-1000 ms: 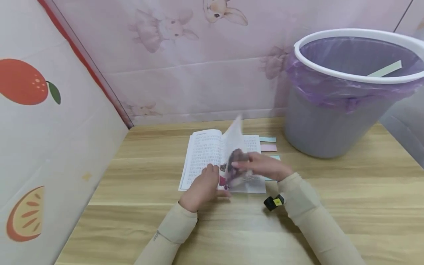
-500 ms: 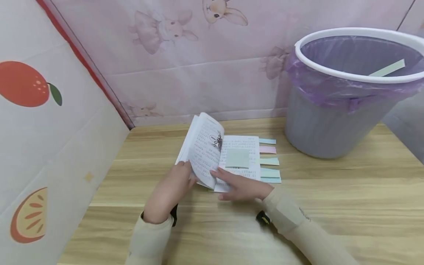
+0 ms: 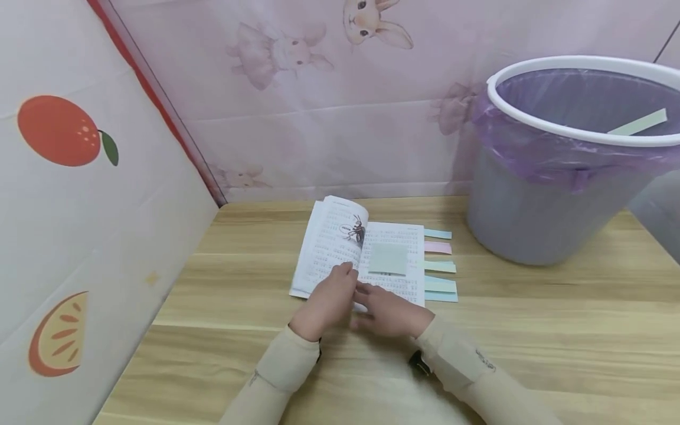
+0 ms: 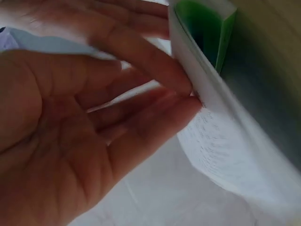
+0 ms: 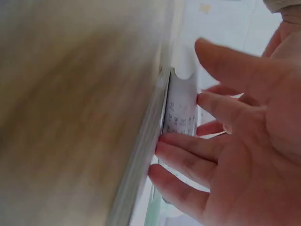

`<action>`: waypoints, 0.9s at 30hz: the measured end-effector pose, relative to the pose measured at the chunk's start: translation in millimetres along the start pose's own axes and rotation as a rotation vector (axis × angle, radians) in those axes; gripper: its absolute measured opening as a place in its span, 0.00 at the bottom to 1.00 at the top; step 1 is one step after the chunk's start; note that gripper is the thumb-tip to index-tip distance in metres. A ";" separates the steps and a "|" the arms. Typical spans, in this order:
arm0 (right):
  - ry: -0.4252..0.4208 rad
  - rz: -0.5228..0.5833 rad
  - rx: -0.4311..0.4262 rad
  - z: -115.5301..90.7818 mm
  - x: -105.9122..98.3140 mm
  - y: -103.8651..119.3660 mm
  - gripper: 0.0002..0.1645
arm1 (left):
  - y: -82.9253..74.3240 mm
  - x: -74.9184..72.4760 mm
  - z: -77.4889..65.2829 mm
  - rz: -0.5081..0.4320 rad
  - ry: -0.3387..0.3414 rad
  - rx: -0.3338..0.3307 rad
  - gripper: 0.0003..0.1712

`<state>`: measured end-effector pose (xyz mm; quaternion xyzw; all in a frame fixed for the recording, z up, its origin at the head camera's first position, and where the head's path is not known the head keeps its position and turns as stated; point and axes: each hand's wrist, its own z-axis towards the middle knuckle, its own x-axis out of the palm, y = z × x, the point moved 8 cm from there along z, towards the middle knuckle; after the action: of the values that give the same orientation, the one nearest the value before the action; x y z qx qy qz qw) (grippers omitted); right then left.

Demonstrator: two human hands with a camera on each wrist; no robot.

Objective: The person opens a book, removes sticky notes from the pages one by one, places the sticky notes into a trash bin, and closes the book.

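Observation:
An open book [image 3: 332, 236] with printed pages lies on the wooden table, an insect picture near its gutter. A pale green sticky note [image 3: 388, 258] is stuck on the right page, and coloured paper tabs [image 3: 440, 267] stick out from the right edge. My left hand [image 3: 328, 300] presses along the gutter at the lower edge; the left wrist view shows its extended fingertips touching the pages [image 4: 216, 146]. Beside it my right hand [image 3: 392, 313] rests on the lower right page, and the right wrist view shows its fingers [image 5: 188, 160] extended against the book. The hands meet near the gutter.
A grey bin [image 3: 536, 200] with a white rim and purple liner stands at the back right. A pale green paper strip [image 3: 640, 123] pokes up inside it. Printed wall coverings [image 3: 319, 136] border the table [image 3: 212, 354] at the back and left.
A turned leaf first exposed the sticky note. Since half a second ago, the left hand has moved from the lifted left pages to the gutter, and those pages now lie lower.

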<state>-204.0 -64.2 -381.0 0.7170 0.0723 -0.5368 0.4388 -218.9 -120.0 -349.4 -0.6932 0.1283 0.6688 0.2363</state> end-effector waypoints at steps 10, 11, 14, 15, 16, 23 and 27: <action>0.192 0.004 0.032 -11.5 -5.7 1.8 0.38 | -8.8 -0.8 -0.7 0.023 -0.070 0.039 0.04; 0.206 0.010 0.043 -12.8 -6.3 1.5 0.38 | -10.1 -0.4 -1.0 0.023 -0.072 0.046 0.04; 0.248 0.040 0.073 -16.5 -7.2 0.1 0.39 | -13.6 0.6 -1.7 0.024 -0.068 0.065 0.05; 0.256 0.050 0.065 -17.4 -7.7 -0.3 0.39 | -14.7 0.7 -1.9 0.024 -0.070 0.070 0.05; 0.262 0.060 0.054 -18.4 -8.6 -1.1 0.39 | -15.4 0.6 -2.2 0.024 -0.072 0.074 0.05; 0.134 0.090 0.009 -23.1 -39.0 -16.5 0.19 | -18.9 -0.5 -3.7 0.078 -0.110 0.087 0.04; -0.059 -0.090 0.146 -28.4 -65.6 -28.7 0.09 | -19.8 -1.5 -4.8 0.105 -0.128 0.090 0.05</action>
<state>-227.5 -2.7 -341.1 0.7271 0.0520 -0.5806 0.3627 -205.1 -105.7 -344.8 -0.6301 0.1791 0.7166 0.2396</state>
